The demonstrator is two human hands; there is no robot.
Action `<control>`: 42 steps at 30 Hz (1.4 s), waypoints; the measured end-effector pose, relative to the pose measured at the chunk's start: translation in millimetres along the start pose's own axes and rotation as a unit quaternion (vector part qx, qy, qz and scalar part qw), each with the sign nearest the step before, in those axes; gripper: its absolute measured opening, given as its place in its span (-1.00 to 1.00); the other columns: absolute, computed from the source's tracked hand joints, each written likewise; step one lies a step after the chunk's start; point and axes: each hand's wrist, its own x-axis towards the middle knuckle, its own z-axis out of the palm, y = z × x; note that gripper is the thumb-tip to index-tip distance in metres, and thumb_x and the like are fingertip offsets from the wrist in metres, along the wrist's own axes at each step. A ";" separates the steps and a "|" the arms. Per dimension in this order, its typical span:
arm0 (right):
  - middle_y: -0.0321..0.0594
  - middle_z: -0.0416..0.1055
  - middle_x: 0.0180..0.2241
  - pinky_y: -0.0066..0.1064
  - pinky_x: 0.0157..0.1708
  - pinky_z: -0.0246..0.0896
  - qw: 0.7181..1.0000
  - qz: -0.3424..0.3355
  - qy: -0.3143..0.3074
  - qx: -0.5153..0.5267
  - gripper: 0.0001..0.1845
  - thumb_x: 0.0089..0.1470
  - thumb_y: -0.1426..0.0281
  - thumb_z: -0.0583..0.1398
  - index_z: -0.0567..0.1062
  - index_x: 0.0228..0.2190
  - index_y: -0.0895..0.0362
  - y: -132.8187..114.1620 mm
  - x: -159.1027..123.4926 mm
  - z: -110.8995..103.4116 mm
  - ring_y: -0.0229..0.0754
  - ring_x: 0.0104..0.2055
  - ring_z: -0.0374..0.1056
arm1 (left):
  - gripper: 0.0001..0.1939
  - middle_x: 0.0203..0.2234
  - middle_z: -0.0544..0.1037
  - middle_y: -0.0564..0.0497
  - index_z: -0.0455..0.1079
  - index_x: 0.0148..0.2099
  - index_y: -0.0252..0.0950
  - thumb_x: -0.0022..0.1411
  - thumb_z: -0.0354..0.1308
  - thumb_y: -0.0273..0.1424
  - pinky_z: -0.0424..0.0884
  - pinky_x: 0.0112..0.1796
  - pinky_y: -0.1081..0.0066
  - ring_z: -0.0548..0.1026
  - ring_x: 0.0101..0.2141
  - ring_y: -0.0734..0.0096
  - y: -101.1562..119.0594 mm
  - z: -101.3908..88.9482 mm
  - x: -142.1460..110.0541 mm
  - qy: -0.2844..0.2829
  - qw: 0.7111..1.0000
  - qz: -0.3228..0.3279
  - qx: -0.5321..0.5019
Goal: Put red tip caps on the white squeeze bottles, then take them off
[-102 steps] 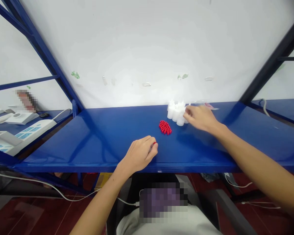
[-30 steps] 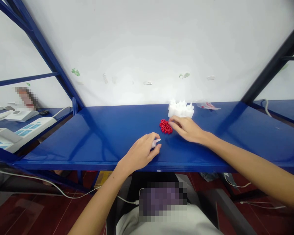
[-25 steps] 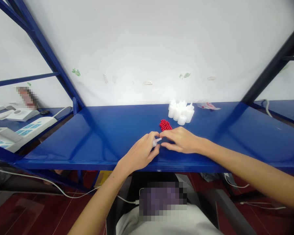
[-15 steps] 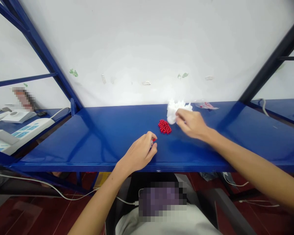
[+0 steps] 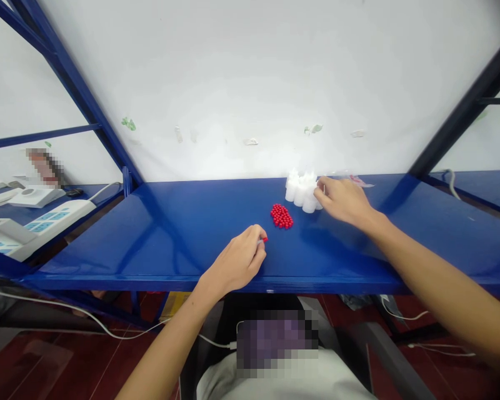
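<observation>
My left hand [image 5: 245, 255] rests low over the front of the blue tabletop. Its thumb and fingers are pinched around a small red-tipped piece [image 5: 265, 239], mostly hidden by the fingers. A cluster of red caps [image 5: 281, 216] lies just beyond it to the right. Behind the caps, several small white bottles [image 5: 300, 190] stand upright, packed together. My right hand [image 5: 342, 200] is at the right side of this group, its curled fingertips closed against a white bottle at the edge, which they partly cover.
A clear plastic bag with red bits [image 5: 360, 180] lies by the wall behind my right hand. Blue metal posts [image 5: 77, 91] flank the blue table [image 5: 183, 228]. Beyond the left post are a white power strip [image 5: 45, 225] and a white device [image 5: 37, 196].
My right hand has shifted right, from the front of the white bottles to their right edge, uncovering more of them. My left hand stays nearly still, its red-tipped piece showing slightly more.
</observation>
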 end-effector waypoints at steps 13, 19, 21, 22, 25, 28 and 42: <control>-0.14 0.47 -0.48 -0.32 -0.36 0.05 0.994 -0.038 0.056 0.086 -0.60 0.27 0.17 -0.05 0.42 -0.16 0.17 -6.9 -7.2 5.0 -0.06 -0.41 0.35 | -0.78 -0.30 0.42 0.02 0.24 -0.13 -0.24 0.47 -0.22 -0.34 0.30 -0.24 0.35 0.39 -0.32 0.37 2.6 0.3 2.6 -0.014 0.999 0.030 0.033; -0.16 0.47 -0.28 -0.38 -0.36 0.09 0.886 -0.419 -0.064 0.187 -0.63 0.33 0.16 -0.06 0.40 -0.18 0.13 -57.8 -39.2 12.2 -0.21 -0.38 0.29 | -0.80 -0.32 0.43 0.03 0.19 -0.17 -0.23 0.48 -0.22 -0.34 0.26 -0.29 0.36 0.38 -0.36 0.38 -1.1 1.8 2.6 -0.010 0.999 0.033 0.022; -0.18 0.43 -0.31 -0.39 -0.38 0.06 0.874 -0.450 -0.054 0.176 -0.63 0.37 0.21 -0.11 0.39 -0.22 0.13 -67.3 -44.3 14.9 -0.22 -0.40 0.25 | -0.78 -0.35 0.41 0.04 0.17 -0.21 -0.23 0.48 -0.23 -0.33 0.26 -0.30 0.37 0.36 -0.38 0.38 -2.6 2.4 2.8 -0.012 0.999 0.038 0.023; -0.19 0.41 -0.33 -0.39 -0.39 0.05 0.871 -0.456 -0.048 0.176 -0.63 0.38 0.23 -0.13 0.38 -0.24 0.13 -69.7 -45.8 15.9 -0.23 -0.41 0.22 | -0.77 -0.36 0.40 0.04 0.17 -0.22 -0.23 0.48 -0.24 -0.33 0.26 -0.31 0.37 0.36 -0.38 0.38 -3.0 2.6 2.9 -0.013 0.999 0.041 0.025; -0.24 0.35 -0.40 -0.41 -0.41 0.04 0.865 -0.450 -0.054 0.215 -0.68 0.37 0.28 -0.11 0.32 -0.33 0.12 -71.8 -48.9 17.7 -0.25 -0.45 0.15 | -0.74 -0.38 0.39 0.05 0.17 -0.24 -0.24 0.49 -0.25 -0.32 0.26 -0.30 0.37 0.35 -0.38 0.39 -2.4 2.9 3.1 -0.024 0.997 0.058 0.039; -0.32 0.23 -0.51 -0.43 -0.45 0.02 0.853 -0.419 -0.064 0.305 -0.67 0.35 0.27 -0.11 0.19 -0.45 0.08 -70.4 -49.9 17.7 -0.28 -0.52 0.07 | -0.75 -0.35 0.39 0.02 0.23 -0.20 -0.25 0.47 -0.22 -0.34 0.28 -0.29 0.37 0.36 -0.36 0.38 -0.4 2.0 2.7 -0.024 0.994 0.081 0.072; -0.20 0.35 -0.52 -0.35 -0.46 -0.08 0.962 -0.230 -0.115 0.093 -0.83 0.15 0.39 0.02 0.28 -0.48 0.11 -30.2 -18.7 7.8 -0.20 -0.52 0.17 | -0.76 -0.33 0.44 0.03 0.28 -0.13 -0.25 0.47 -0.20 -0.34 0.29 -0.25 0.38 0.39 -0.33 0.37 0.2 0.9 2.2 -0.034 0.994 0.071 0.071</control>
